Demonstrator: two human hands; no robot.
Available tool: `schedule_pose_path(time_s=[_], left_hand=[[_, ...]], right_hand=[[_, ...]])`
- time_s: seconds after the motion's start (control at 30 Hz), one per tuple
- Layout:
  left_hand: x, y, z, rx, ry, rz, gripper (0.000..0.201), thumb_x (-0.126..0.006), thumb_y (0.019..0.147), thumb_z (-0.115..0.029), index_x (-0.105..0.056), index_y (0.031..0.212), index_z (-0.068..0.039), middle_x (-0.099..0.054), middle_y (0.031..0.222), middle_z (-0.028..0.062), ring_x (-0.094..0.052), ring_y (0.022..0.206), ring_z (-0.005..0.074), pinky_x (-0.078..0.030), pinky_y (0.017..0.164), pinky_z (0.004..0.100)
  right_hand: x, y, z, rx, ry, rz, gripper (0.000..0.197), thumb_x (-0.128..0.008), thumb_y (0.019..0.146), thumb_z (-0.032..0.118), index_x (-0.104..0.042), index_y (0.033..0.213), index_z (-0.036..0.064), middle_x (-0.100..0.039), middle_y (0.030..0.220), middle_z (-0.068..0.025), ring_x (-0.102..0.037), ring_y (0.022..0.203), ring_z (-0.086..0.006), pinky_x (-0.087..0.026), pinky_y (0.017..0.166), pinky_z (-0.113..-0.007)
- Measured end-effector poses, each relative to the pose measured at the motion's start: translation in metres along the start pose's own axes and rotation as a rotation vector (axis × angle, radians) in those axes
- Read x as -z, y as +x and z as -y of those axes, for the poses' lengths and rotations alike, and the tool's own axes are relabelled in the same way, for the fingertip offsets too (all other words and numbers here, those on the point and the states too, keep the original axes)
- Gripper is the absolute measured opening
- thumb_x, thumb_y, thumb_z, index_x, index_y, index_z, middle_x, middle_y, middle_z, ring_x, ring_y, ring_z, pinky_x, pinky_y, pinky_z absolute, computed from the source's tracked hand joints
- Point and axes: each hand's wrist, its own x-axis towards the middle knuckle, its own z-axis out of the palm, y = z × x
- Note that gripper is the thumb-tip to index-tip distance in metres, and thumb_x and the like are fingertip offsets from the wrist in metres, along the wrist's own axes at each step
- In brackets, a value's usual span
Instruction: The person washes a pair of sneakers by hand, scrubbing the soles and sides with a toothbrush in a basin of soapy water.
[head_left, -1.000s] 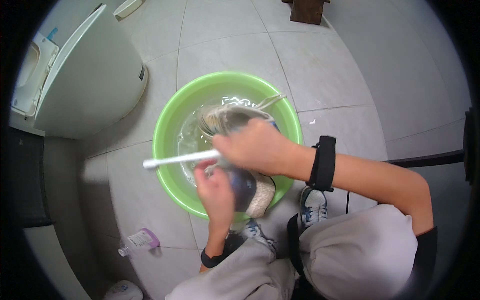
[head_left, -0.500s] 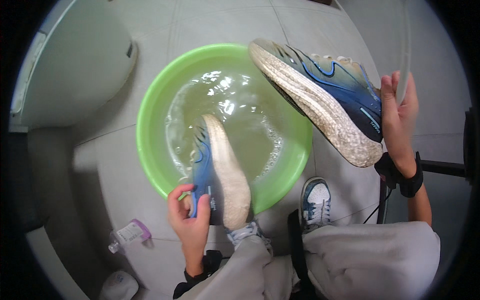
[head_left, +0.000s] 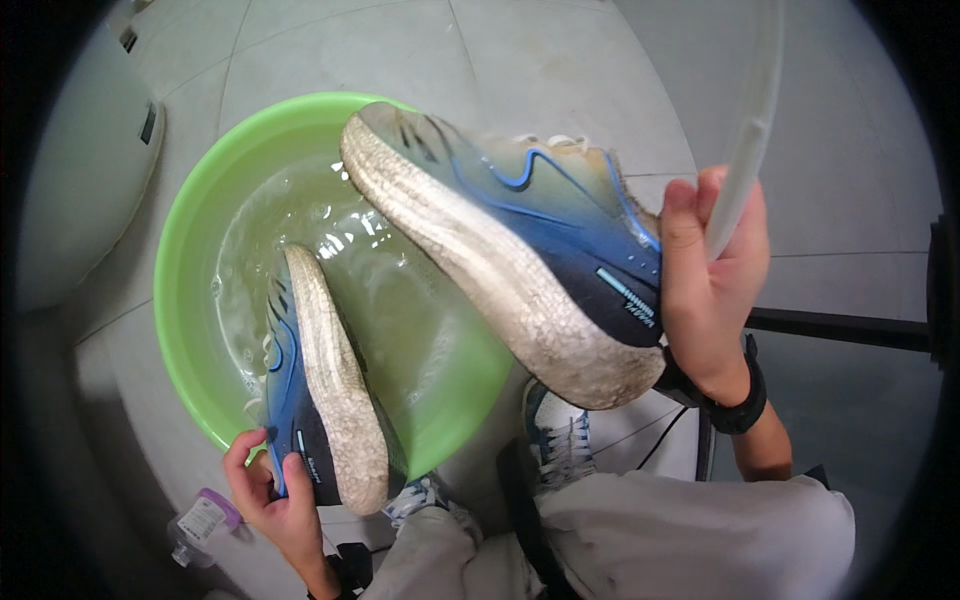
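Observation:
A blue and grey running shoe [head_left: 560, 235] with a dirty white sole is lifted over the right part of a green basin [head_left: 172, 320] of cloudy water. My right hand [head_left: 708, 300] grips it by the heel end, sole facing down and left. A whitish translucent strip, perhaps a tube [head_left: 752, 125], runs down across that hand; whether I hold it cannot be told. My left hand [head_left: 285, 495] pinches the heel opening of the matching shoe [head_left: 335, 400] at the basin's near left rim. That shoe lies on its side, toe pointing into the basin.
A clear plastic bottle with a purple end [head_left: 200, 525] lies on the tiled floor at lower left. A large pale rounded fixture [head_left: 80, 170] stands at the left. A dark bar [head_left: 840, 328] juts in from the right. My own shod feet [head_left: 558, 430] are beside the basin.
The view has shifted, so the basin now sits further left. The right shoe has come left over the basin and looks larger. Both hands keep their holds.

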Motion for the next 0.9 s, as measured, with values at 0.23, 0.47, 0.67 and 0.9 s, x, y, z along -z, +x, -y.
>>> schedule_pose_path(time_s=[0.23,0.47,0.67,0.9], left_hand=[[-0.002,-0.005,-0.001,0.140,-0.048,-0.011,0.027,-0.053,0.076,0.003,-0.047,0.102,0.000,-0.046,0.062,-0.0034,-0.040,0.054,0.0024,-0.028,0.051,0.0156],[-0.003,-0.009,0.007,0.169,-0.048,-0.057,0.025,-0.052,0.076,0.001,-0.047,0.100,0.001,-0.048,0.064,-0.0011,-0.039,0.051,0.0020,-0.028,0.050,0.0146],[-0.011,-0.011,0.019,0.042,0.002,-0.314,0.025,-0.051,0.076,0.002,-0.046,0.101,0.002,-0.045,0.061,-0.0018,-0.038,0.050,0.0017,-0.026,0.048,0.0153],[-0.011,-0.009,0.011,0.129,0.002,-0.237,0.029,-0.049,0.077,0.003,-0.044,0.105,-0.001,-0.037,0.052,-0.0059,-0.032,0.047,0.0014,-0.022,0.047,0.0164]], right_hand=[[0.012,-0.015,-0.035,-0.068,0.019,-0.347,0.013,-0.050,0.088,0.017,-0.045,0.086,0.0046,-0.042,0.077,0.0011,-0.039,0.069,-0.0045,-0.033,0.062,-0.018],[0.042,-0.016,-0.050,0.086,-0.219,-0.514,0.013,-0.047,0.089,0.011,-0.044,0.079,0.0039,-0.044,0.076,-0.0006,-0.043,0.071,-0.0057,-0.036,0.067,-0.020],[0.037,-0.037,-0.074,-0.054,-0.263,-0.498,0.015,-0.049,0.089,0.013,-0.043,0.080,0.0017,-0.044,0.071,0.0002,-0.040,0.065,-0.0051,-0.034,0.059,-0.019],[0.010,-0.059,-0.123,-0.012,-0.462,-0.215,0.012,-0.050,0.088,0.012,-0.046,0.083,0.0018,-0.046,0.060,-0.0051,-0.041,0.056,-0.0088,-0.036,0.051,-0.024]])
